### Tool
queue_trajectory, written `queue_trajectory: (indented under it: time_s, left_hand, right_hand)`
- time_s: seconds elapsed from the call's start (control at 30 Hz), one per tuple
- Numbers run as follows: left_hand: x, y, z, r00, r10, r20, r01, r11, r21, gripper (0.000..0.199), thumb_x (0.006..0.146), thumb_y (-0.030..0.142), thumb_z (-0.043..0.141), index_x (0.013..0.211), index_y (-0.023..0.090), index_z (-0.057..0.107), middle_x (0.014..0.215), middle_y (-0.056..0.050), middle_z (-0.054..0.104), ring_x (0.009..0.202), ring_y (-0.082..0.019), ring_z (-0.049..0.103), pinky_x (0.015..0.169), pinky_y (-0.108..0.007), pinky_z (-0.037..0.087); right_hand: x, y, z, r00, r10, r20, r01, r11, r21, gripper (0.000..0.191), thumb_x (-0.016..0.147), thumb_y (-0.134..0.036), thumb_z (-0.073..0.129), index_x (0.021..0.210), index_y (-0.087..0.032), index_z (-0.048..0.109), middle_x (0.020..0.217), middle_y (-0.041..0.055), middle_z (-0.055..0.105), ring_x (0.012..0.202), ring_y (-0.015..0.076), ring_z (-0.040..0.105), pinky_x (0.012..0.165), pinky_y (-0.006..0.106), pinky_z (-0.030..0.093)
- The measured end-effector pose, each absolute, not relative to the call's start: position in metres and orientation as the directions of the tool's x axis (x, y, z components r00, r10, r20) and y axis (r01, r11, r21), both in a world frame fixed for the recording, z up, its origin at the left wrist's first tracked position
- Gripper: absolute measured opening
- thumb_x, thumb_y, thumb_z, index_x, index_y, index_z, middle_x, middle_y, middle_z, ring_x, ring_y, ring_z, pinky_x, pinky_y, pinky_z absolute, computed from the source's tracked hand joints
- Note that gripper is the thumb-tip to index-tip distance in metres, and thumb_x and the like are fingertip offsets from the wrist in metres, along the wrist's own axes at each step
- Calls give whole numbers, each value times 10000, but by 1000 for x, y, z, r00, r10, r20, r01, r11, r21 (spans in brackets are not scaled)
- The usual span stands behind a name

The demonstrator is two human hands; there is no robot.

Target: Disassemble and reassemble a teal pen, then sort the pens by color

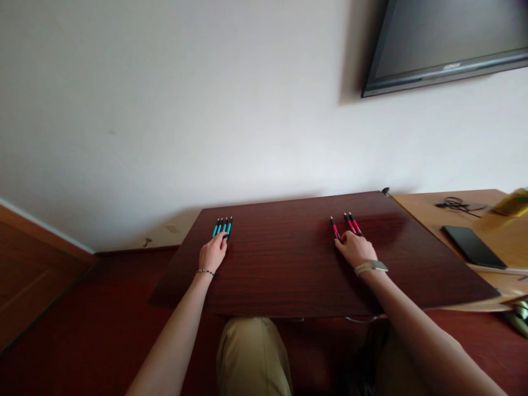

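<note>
Several blue pens (219, 227) with black ends lie side by side on the left of the dark brown table (280, 258). My left hand (213, 252), a beaded bracelet at its wrist, is closed over their near ends, its thumb side at the rightmost pen. On the right are red pens: one red pen (334, 227) lies a little apart from two others (352, 223). The near end of that single pen is between the thumb and fingers of my right hand (355, 247), which wears a watch. My fingers hide the near ends of both groups.
A lighter wooden desk (429, 212) adjoins on the right, bearing a black phone (473, 246), a coiled black cable (456, 204) and a yellow object (511, 203). A screen (449, 44) hangs on the wall behind. My knee (253, 352) is below the table's front edge.
</note>
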State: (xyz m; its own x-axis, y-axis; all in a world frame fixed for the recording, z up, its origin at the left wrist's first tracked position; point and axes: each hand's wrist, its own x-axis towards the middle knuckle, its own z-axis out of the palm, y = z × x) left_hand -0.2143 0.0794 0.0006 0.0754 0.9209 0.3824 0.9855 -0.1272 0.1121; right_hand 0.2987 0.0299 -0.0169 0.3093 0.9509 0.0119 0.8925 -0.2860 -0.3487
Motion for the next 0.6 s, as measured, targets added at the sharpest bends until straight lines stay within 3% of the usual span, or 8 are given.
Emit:
queue_trajectory:
  time_s: [0.07, 0.13, 0.2, 0.27, 0.33, 0.4, 0.47, 0.6]
  left_hand:
    - [-209, 74, 3, 90, 910, 405, 972, -168, 162, 350, 1036, 307, 484, 1327, 245, 667, 1239, -93, 765, 927, -243, 756, 871, -334, 554]
    - [-194, 63, 6, 106, 895, 434, 942, -230, 244, 332, 1037, 313, 486, 1300, 242, 676, 1218, -86, 768, 918, -227, 751, 889, -328, 553]
    - [-166, 48, 9, 147, 884, 445, 878, -323, 353, 313, 1041, 338, 487, 1270, 245, 680, 1216, -81, 762, 966, -217, 740, 932, -331, 544]
    - [-126, 30, 11, 182, 908, 377, 770, -370, 521, 278, 1024, 411, 530, 1158, 244, 708, 1125, -71, 771, 945, -208, 731, 908, -325, 553]
    - [-84, 13, 12, 217, 959, 185, 593, -280, 755, 344, 1020, 506, 519, 1068, 229, 718, 979, -63, 771, 836, -190, 728, 773, -289, 569]
    - [-48, 3, 12, 232, 973, 18, 360, -103, 927, 460, 1036, 568, 432, 1077, 201, 707, 958, -80, 763, 802, -188, 734, 657, -263, 558]
    - [-27, 0, 10, 187, 982, -9, 236, -36, 971, 443, 1008, 579, 479, 1041, 190, 690, 933, -75, 750, 789, -183, 725, 626, -246, 556]
    - [-30, 9, 6, 19, 999, 44, 202, -47, 978, 366, 972, 530, 540, 925, 189, 665, 900, -53, 702, 756, -168, 677, 587, -229, 552]
  right_hand:
    - [295, 23, -19, 282, 959, 33, 862, -238, -447, 306, 928, -514, 617, 938, -229, 729, 903, 114, 771, 881, 295, 736, 749, 355, 497]
    - [289, 16, -18, 229, 973, 9, 758, -172, -629, 306, 903, -512, 645, 885, -219, 730, 856, 90, 769, 842, 262, 728, 725, 327, 504]
    - [274, 9, -16, 109, 992, -68, 534, -116, -837, 354, 883, -544, 655, 862, -198, 723, 790, 74, 757, 740, 216, 702, 668, 300, 509]
    - [249, 3, -12, -18, 994, -106, 300, -96, -949, 404, 855, -582, 677, 872, -180, 712, 783, 68, 754, 665, 182, 663, 631, 288, 511]
    - [215, -3, -7, -70, 995, -78, 174, -64, -983, 423, 844, -606, 701, 878, -184, 699, 796, 65, 760, 658, 172, 655, 628, 288, 518]
    - [181, -8, -3, -102, 994, -48, 119, -36, -992, 406, 839, -613, 718, 865, -210, 674, 764, 51, 753, 651, 186, 665, 613, 301, 524]
    - [152, -11, 1, -128, 992, 11, 126, 27, -992, 380, 849, -607, 723, 849, -235, 648, 734, 40, 748, 639, 203, 677, 595, 315, 527]
    - [125, -6, 10, -182, 977, 110, 239, 153, -959, 317, 883, -559, 707, 858, -250, 645, 755, 20, 761, 654, 205, 704, 616, 312, 531]
